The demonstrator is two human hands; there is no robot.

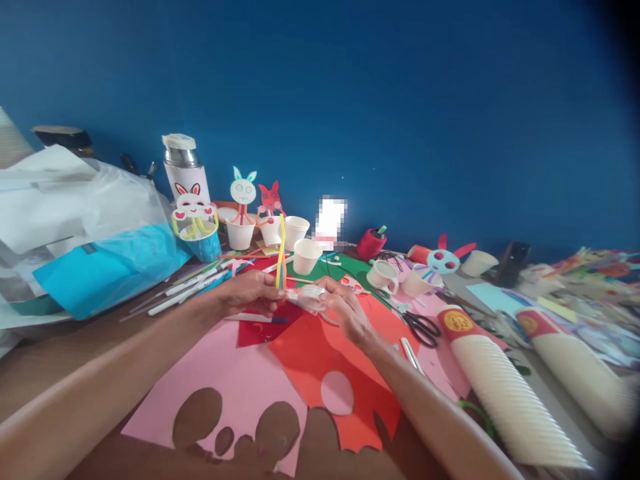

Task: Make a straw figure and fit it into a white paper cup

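Has pink paper with cut-out holes (240, 373) nearest, overlapping orange-red paper (360, 360). Beyond, pinches upright coloured strips (283, 253) in left hand (253, 293), fingertips closed; grips a clear tape roll (311, 297) in right hand (350, 313), fingers bent closed at its edge, between both hands. Shows black-handled scissors (423, 328) rightward, then paper cups (307, 257), rabbit-faced figures (243, 190), blue wall (320, 100).

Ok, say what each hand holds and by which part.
Left hand: yellow and blue strips, by their lower ends. Right hand: tape roll, by its right edge.

Blurred rightmost cup stack (580, 373)
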